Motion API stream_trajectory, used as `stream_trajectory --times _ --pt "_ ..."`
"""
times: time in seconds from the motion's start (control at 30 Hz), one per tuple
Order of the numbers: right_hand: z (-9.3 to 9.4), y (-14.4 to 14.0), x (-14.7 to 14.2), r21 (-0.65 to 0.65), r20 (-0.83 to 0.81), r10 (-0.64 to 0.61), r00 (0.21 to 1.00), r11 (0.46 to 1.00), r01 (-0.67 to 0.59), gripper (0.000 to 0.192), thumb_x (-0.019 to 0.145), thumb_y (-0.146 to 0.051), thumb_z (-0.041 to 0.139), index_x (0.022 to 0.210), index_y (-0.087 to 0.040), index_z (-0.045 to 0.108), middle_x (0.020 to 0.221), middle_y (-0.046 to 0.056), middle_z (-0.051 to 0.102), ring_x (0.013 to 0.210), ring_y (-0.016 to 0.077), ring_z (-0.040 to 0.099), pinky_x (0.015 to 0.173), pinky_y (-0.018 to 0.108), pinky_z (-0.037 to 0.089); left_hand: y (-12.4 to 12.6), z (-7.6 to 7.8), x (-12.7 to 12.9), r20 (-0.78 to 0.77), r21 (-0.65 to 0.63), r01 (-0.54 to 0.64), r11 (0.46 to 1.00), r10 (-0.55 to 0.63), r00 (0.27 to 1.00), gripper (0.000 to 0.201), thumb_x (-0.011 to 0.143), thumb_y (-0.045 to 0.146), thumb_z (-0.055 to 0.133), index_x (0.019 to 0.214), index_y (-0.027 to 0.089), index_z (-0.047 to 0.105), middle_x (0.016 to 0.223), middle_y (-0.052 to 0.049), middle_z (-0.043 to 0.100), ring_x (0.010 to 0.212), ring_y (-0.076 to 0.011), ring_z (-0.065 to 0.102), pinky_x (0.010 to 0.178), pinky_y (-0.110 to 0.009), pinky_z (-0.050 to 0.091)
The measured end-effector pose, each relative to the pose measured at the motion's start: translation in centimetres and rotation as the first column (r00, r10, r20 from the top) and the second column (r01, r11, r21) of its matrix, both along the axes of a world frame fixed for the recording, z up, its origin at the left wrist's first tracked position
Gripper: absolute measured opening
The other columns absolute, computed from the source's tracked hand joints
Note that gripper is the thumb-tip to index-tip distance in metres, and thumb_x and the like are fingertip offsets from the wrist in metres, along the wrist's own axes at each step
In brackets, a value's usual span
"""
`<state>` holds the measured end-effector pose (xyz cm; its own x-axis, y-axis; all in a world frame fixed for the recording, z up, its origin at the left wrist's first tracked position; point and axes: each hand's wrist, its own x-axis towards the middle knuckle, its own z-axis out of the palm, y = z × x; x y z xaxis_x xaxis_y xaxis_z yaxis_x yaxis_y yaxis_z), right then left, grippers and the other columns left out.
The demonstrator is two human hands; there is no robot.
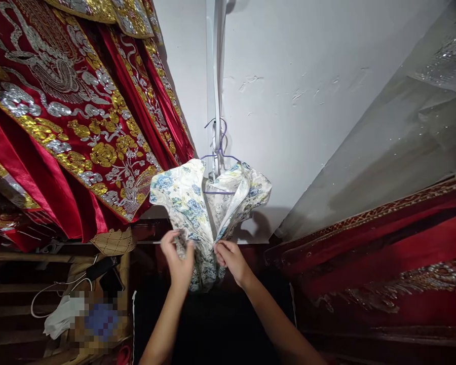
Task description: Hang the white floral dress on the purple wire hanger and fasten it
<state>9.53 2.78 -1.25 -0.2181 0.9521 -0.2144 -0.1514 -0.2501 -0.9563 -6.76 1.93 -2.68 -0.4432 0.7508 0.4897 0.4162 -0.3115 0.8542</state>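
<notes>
A short-sleeved dress or blouse (192, 208) in white cloth with blue and yellow flowers hangs on a purple wire hanger (223, 138). Its front neckline gapes in a deep V, and the lower part bunches into gathers. My left hand (179, 258) is at the garment's left side, thumb and fingers apart with cloth showing between them. At the bottom of the V, my right hand (231, 259) pinches the front edge of the garment between thumb and curled fingers. The hem is hidden in shadow below my hands.
A pale strap (215, 66) runs down the white wall (307, 101) to the hanger. Red, sequined embroidered clothing (99, 126) hangs at left. Red beaded fabric (403, 243) and sheer sparkly cloth lie right. A bamboo rack (124, 263) at lower left holds cables and a white bundle (63, 315).
</notes>
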Motion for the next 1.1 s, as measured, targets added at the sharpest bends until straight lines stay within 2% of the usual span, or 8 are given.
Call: stream_trajectory --times 0.07,0.13,0.4,0.6,0.73,0.83,0.93,1.1 --pt "0.3 0.2 0.0 0.009 0.02 0.053 0.998 0.999 -0.053 0.024 0.082 -0.033 0.057 0.063 -0.019 0.051 0.048 -0.007 0.038 0.043 0.0077 0.031 0.045 0.024 0.022 -0.5 -0.3 1.8 -0.051 -0.121 0.309 0.943 -0.317 0.947 0.026 0.091 0.028 0.059 0.115 0.022 0.054 0.11 -0.007 0.058 0.106 -0.0219 0.057 0.096 -0.036 0.045" --pt "0.6 0.6 0.2 0.079 0.109 0.092 0.99 0.992 -0.101 0.023 0.084 -0.03 0.054 0.064 -0.018 0.057 0.046 -0.006 0.043 0.043 0.0087 0.035 0.046 0.024 0.026 -0.7 -0.2 3.0 -0.025 -0.205 0.463 0.862 -0.478 0.878 0.013 0.094 0.025 0.051 0.105 0.02 0.056 0.095 -0.004 0.06 0.089 -0.0191 0.059 0.083 -0.031 0.046" --pt "1.4 0.6 2.2 0.299 0.267 0.004 0.964 0.95 -0.087 0.032 0.087 -0.037 0.061 0.063 -0.018 0.062 0.054 -0.001 0.054 0.056 0.0137 0.051 0.057 0.026 0.036 0.9 0.4 4.1 -0.004 -0.262 0.576 0.774 -0.598 0.802 0.008 0.091 0.022 0.053 0.099 0.021 0.053 0.08 0.0 0.055 0.073 -0.0157 0.053 0.066 -0.025 0.041" --pt "0.6 0.1 3.1 0.258 0.265 -0.115 0.957 0.965 0.044 0.034 0.081 -0.042 0.069 0.059 -0.017 0.062 0.053 0.0 0.055 0.05 0.0116 0.044 0.052 0.026 0.032 1.5 -0.4 4.7 -0.061 -0.19 0.548 0.814 -0.567 0.821 0.006 0.093 0.022 0.052 0.095 0.02 0.057 0.089 -0.004 0.06 0.084 -0.0181 0.058 0.075 -0.028 0.045" --pt "1.0 0.4 3.3 0.065 0.12 -0.062 0.991 0.996 0.054 0.032 0.079 -0.043 0.07 0.063 -0.016 0.065 0.051 0.0 0.053 0.043 0.0091 0.036 0.045 0.027 0.024 1.6 -0.6 4.3 -0.054 -0.156 0.559 0.814 -0.572 0.818 0.008 0.093 0.023 0.055 0.089 0.019 0.06 0.087 -0.004 0.061 0.085 -0.0183 0.059 0.078 -0.029 0.046" --pt "3.3 2.3 3.4 0.002 -0.075 -0.161 0.984 0.987 0.162 0.031 0.075 -0.046 0.072 0.07 -0.016 0.065 0.048 -0.004 0.045 0.041 0.0072 0.028 0.042 0.026 0.017 1.5 -0.9 4.6 -0.038 -0.149 0.554 0.819 -0.565 0.824 0.01 0.093 0.025 0.055 0.087 0.019 0.061 0.085 -0.004 0.061 0.082 -0.0182 0.058 0.076 -0.029 0.045" --pt "7.7 6.2 3.7 0.051 -0.159 -0.225 0.961 0.97 0.236 0.03 0.074 -0.044 0.074 0.074 -0.017 0.063 0.052 -0.005 0.042 0.043 0.0063 0.026 0.04 0.024 0.018 1.4 -1.4 5.4 -0.016 -0.151 0.537 0.83 -0.545 0.838 0.013 0.093 0.028 0.054 0.085 0.019 0.059 0.082 -0.005 0.059 0.078 -0.0185 0.057 0.072 -0.029 0.045" --pt "15.4 11.5 3.9 0.076 -0.318 -0.103 0.943 0.988 0.134 0.02 0.074 -0.03 0.073 0.073 -0.017 0.057 0.051 -0.009 0.032 0.041 0.0058 0.022 0.035 0.021 0.018 1.9 -2.0 5.1 -0.08 -0.203 0.543 0.815 -0.567 0.82 0.012 0.093 0.026 0.052 0.084 0.02 0.057 0.081 -0.005 0.06 0.076 -0.0192 0.058 0.07 -0.031 0.045"
